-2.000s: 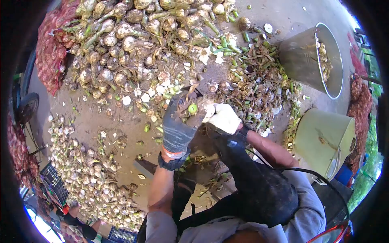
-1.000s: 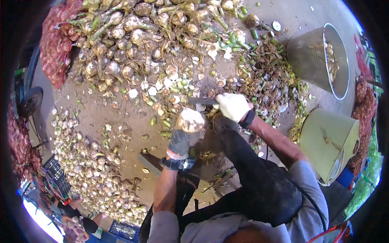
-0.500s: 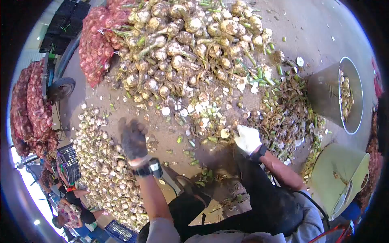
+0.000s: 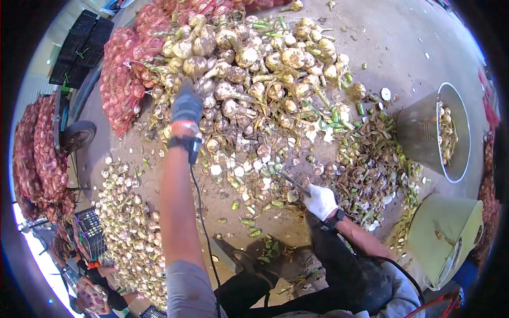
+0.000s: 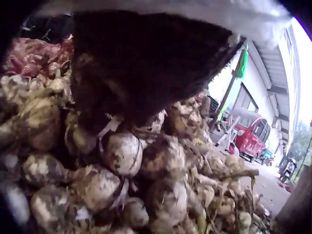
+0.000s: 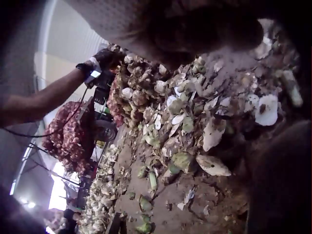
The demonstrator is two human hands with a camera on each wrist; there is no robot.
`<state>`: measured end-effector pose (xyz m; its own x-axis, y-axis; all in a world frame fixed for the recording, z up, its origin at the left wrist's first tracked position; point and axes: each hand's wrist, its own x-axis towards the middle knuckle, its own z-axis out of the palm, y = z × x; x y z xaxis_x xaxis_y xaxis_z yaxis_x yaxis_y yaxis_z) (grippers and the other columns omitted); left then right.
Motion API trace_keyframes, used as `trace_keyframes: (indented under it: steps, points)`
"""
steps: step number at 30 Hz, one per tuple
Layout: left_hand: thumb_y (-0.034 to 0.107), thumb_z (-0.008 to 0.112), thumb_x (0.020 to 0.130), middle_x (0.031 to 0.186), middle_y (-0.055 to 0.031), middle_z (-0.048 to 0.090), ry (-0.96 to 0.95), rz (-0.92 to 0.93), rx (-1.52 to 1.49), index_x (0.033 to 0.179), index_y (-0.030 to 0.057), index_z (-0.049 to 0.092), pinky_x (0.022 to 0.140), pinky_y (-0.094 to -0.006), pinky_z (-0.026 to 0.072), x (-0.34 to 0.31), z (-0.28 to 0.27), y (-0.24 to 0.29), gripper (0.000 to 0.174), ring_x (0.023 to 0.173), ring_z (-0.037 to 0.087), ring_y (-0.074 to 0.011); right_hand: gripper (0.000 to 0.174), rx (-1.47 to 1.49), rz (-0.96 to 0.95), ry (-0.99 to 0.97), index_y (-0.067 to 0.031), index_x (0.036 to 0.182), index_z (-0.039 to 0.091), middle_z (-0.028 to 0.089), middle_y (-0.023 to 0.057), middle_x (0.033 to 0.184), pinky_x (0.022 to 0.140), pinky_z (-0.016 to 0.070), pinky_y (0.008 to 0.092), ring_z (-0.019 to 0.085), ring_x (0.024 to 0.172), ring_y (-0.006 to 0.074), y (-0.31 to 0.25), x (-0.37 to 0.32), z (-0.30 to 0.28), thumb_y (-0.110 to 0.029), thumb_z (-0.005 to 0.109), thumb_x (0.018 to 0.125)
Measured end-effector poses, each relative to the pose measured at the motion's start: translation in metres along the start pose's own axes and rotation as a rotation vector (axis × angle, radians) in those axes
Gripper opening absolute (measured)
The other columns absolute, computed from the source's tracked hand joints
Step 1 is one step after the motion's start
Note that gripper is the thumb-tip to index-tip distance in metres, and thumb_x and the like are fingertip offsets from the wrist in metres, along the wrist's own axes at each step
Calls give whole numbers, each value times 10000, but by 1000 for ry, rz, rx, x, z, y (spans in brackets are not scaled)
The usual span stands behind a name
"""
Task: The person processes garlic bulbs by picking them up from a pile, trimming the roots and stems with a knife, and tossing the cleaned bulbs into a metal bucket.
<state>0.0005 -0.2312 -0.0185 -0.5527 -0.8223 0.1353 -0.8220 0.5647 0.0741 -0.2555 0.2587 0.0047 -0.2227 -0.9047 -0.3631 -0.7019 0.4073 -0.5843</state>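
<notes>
My left hand, in a grey glove with an orange cuff, is over the heap of untrimmed garlic bulbs, many with stems on. In the left wrist view the dark glove hangs right at the garlic bulbs; its fingertips are hidden, so I cannot tell whether it grips one. My right hand, in a white glove, holds a knife beside my knee, blade toward the upper left. In the right wrist view the glove shows at the top, above cut stems and slices on the ground.
Trimmed garlic lies spread at the left. Peelings and leaves cover the ground right of the knife. A metal bucket lies tilted at the right, near a pale green bucket. Red net sacks stand behind the heap.
My left hand had a garlic bulb near the knife, swung left over the trimmed garlic without it, then moved up to the untrimmed heap. My right hand stays low with the knife.
</notes>
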Motion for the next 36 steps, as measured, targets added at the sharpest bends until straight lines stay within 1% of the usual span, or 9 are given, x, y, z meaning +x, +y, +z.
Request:
trace_keyframes:
  steps: [5, 7, 8, 10, 16, 22, 24, 28, 36]
  points:
    - [218, 601, 920, 1171, -209, 643, 76, -372, -684, 1323, 29, 504, 756, -400, 523, -77, -72, 117, 455, 957, 656, -324, 197, -9, 33, -32, -65, 874, 590, 645, 189, 727, 647, 513, 490, 648, 723, 401, 2, 9, 10, -253, 621, 826]
    - [154, 554, 938, 1280, -191, 591, 5, 493, 671, 1349, 97, 511, 733, -403, 529, -94, -40, 99, 416, 974, 648, -326, 220, -15, 19, 1, -54, 892, 589, 638, 195, 708, 647, 513, 492, 648, 719, 403, 1, 11, 10, -259, 621, 819]
    - [154, 554, 938, 1280, -191, 591, 6, 490, 671, 1349, 97, 511, 733, -403, 529, -104, -34, 105, 416, 974, 648, -326, 220, -17, 17, 0, -54, 892, 589, 638, 195, 708, 647, 513, 492, 648, 719, 403, 2, 11, 12, -259, 621, 819]
    - [100, 532, 936, 1370, -164, 540, -351, -70, -42, 1363, 204, 522, 798, -367, 535, -138, -21, 135, 440, 1075, 630, -294, 262, 1, 0, 58, -39, 927, 616, 647, 199, 726, 661, 517, 490, 651, 730, 403, 7, 12, 18, -274, 622, 810]
    - [133, 675, 850, 1303, -209, 580, -231, -278, -715, 1317, 24, 543, 954, -411, 475, -252, -22, 178, 498, 1120, 609, -340, 413, 181, 109, 17, 12, 1069, 641, 660, 263, 845, 736, 522, 478, 647, 815, 431, 26, 25, 30, -262, 600, 764]
    - [174, 691, 845, 1129, -225, 661, -179, -240, -659, 1266, 23, 591, 903, -401, 487, -327, 2, 181, 458, 1042, 635, -353, 391, 80, 61, -7, 6, 1048, 641, 662, 250, 844, 739, 523, 470, 647, 813, 421, 17, 24, 31, -270, 592, 775]
    - [187, 710, 840, 1107, -229, 659, -309, -549, -1140, 1259, 12, 591, 918, -399, 488, -341, -9, 191, 469, 1034, 635, -341, 365, 40, -67, 110, -4, 1017, 648, 670, 241, 880, 735, 522, 465, 649, 826, 414, 19, 22, 46, -273, 590, 777]
    - [103, 721, 830, 1099, -151, 674, -345, -160, -857, 1339, 26, 530, 838, -337, 530, -349, -51, 227, 548, 961, 646, -219, 299, 4, -134, 119, -33, 962, 628, 658, 193, 817, 685, 517, 461, 647, 768, 388, -17, 10, 33, -258, 598, 768]
    - [134, 813, 733, 1158, -134, 651, -426, -359, -975, 1310, -11, 462, 884, -341, 523, -354, -60, 272, 691, 1053, 635, -231, 223, -106, -436, 176, -79, 920, 585, 616, 122, 749, 693, 479, 464, 622, 736, 345, -33, -17, 20, -222, 616, 752]
